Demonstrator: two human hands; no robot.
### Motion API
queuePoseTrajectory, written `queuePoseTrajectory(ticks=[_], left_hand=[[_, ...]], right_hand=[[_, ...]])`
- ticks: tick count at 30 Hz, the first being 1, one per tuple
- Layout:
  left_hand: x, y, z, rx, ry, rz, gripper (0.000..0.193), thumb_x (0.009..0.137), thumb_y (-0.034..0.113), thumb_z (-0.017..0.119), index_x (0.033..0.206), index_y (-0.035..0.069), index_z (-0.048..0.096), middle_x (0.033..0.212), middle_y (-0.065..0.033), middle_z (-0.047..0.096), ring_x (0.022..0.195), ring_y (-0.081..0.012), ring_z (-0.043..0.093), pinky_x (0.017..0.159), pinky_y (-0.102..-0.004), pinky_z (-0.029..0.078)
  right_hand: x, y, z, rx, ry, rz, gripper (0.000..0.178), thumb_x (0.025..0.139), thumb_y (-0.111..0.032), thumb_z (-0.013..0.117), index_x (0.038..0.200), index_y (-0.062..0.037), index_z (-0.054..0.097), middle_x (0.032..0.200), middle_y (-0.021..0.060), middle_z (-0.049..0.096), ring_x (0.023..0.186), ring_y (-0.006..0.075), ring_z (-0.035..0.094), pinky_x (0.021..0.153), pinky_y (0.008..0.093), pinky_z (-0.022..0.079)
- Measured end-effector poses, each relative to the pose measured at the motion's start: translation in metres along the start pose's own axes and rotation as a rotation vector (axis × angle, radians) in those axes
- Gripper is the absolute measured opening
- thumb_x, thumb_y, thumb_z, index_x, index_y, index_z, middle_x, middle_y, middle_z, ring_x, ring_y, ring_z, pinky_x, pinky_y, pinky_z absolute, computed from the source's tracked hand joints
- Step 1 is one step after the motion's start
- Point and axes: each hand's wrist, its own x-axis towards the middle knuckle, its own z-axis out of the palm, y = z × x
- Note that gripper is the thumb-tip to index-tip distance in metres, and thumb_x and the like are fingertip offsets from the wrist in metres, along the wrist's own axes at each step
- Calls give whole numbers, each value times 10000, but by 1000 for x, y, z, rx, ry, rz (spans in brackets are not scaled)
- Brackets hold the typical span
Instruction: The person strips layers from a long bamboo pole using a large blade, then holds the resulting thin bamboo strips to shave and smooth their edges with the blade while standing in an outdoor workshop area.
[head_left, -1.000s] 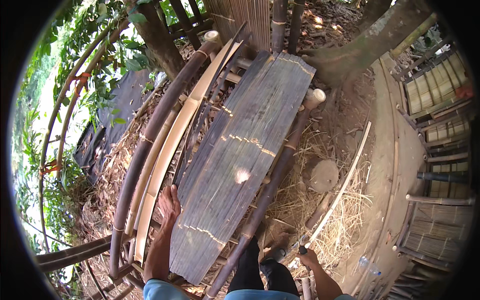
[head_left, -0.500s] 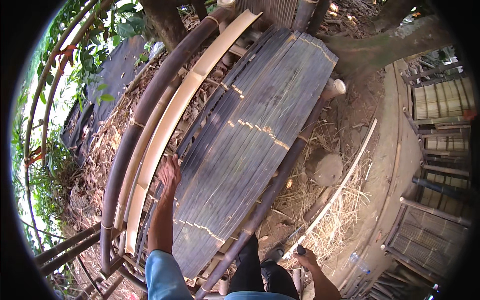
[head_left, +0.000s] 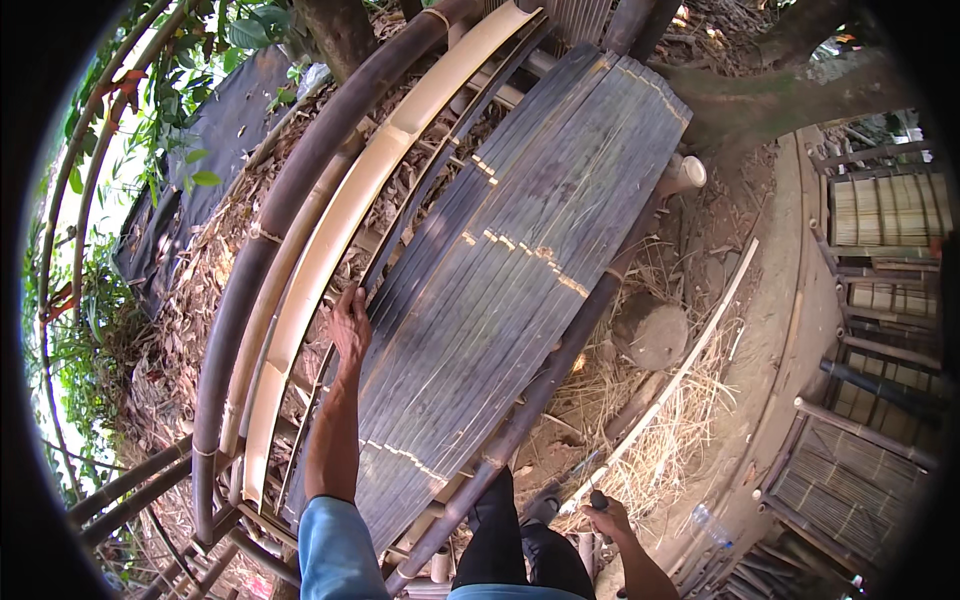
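A bench-like platform of dark bamboo slats (head_left: pixel 480 300) runs diagonally before me, with pale nodes across it. At its left edge, my left hand (head_left: pixel 349 325) is closed around a thin dark bamboo strip (head_left: pixel 425 195), fingertips partly hidden. The strip stands apart from the neighbouring slats along its far part. Just left of it curves a pale split-bamboo length (head_left: pixel 340 205), its hollow side up. Low on the right, my right hand (head_left: pixel 610 520) is wrapped round a dark handle (head_left: pixel 599 499); the rest of that tool is not clear.
A thick dark bamboo rail (head_left: pixel 252 270) bounds the left side; another pole (head_left: pixel 540 385) runs along the platform's right edge. Right of it are a log stump (head_left: pixel 650 332), a long pale strip (head_left: pixel 680 375) and straw (head_left: pixel 690 420). A tree root (head_left: pixel 790 95) lies beyond the far end.
The dark strip has shifted left, widening the gap beside the slats. My left hand has moved slightly up and right with it. My right hand stays low, still on the handle.
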Motion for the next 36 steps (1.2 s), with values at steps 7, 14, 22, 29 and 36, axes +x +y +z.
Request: queuePoseTrajectory(ticks=[7, 14, 22, 29, 36], left_hand=[[-9, 4, 0, -5, 65, 65, 399, 1033, 415, 544, 1202, 105, 730, 984, -153, 752, 890, -339, 732, 802, -442, 546], [4, -20, 1, 98, 6, 12, 451, 1032, 488, 505, 1156, 125, 743, 983, -174, 724, 972, -372, 695, 892, -486, 507], [5, 9, 11, 67, -88, -76, 533, 1031, 569, 448, 1154, 145, 746, 1080, -215, 704, 1044, -425, 662, 926, -526, 486], [13, -9, 32, 178, -13, -151, 523, 1032, 567, 445, 1164, 152, 734, 1261, -270, 626, 1199, -426, 582, 1068, -569, 349], [2, 13, 36, 82, 57, -108, 526, 1021, 564, 482, 1100, 118, 749, 1178, -217, 671, 1104, -366, 623, 1083, -541, 325]], right_hand=[[-10, -16, -1, 13, 6, -7, 337, 859, -335, 811, 922, -37, 666, 633, 22, 618, 503, 126, 587, 493, 303, 474], [-6, -28, -1, -52, -26, 2, 351, 858, -329, 812, 976, -27, 676, 660, 27, 639, 512, 127, 597, 495, 301, 476], [-7, -43, 1, -6, 21, 23, 326, 870, -305, 819, 939, -29, 658, 602, 23, 605, 488, 111, 584, 480, 294, 460], [15, -19, 7, 66, 13, -40, 320, 882, -305, 811, 917, -33, 646, 614, 16, 607, 467, 106, 569, 461, 291, 452], [21, -16, 1, 66, -6, -11, 315, 896, -317, 793, 929, -38, 651, 591, 14, 602, 464, 111, 567, 458, 300, 452]])
